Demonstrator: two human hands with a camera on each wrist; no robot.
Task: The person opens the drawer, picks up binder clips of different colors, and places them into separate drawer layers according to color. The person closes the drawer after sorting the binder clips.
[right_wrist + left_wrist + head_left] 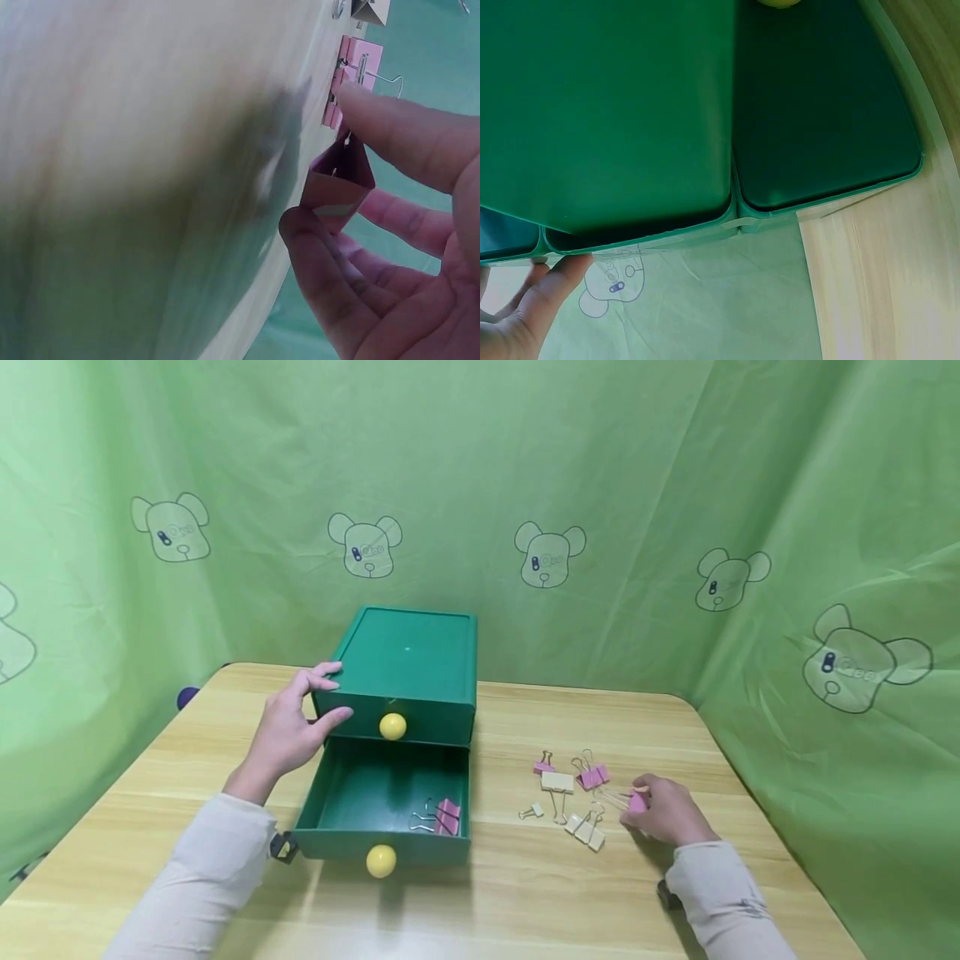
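Observation:
My right hand (pixel 670 811) pinches a pink binder clip (pixel 339 196) between thumb and fingers, low over the table's right side. In the right wrist view the clip's hollow triangular end faces the camera. To its left lie pink binder clips (pixel 593 777) and cream binder clips (pixel 557 782), several in all. My left hand (pixel 287 732) rests at the upper left edge of a green drawer cabinet (pixel 408 652), fingers extended and thumb apart at the front. The lower drawer (pixel 330 843) is pulled out, and a pink binder clip (pixel 447 817) lies in its right part.
Both drawers have round yellow knobs, an upper knob (pixel 392 727) and a lower knob (pixel 381 861). The upper drawer is closed. A wooden table (pixel 540 910) carries everything. Green curtain (pixel 465 460) with printed bear heads hangs behind and at the sides.

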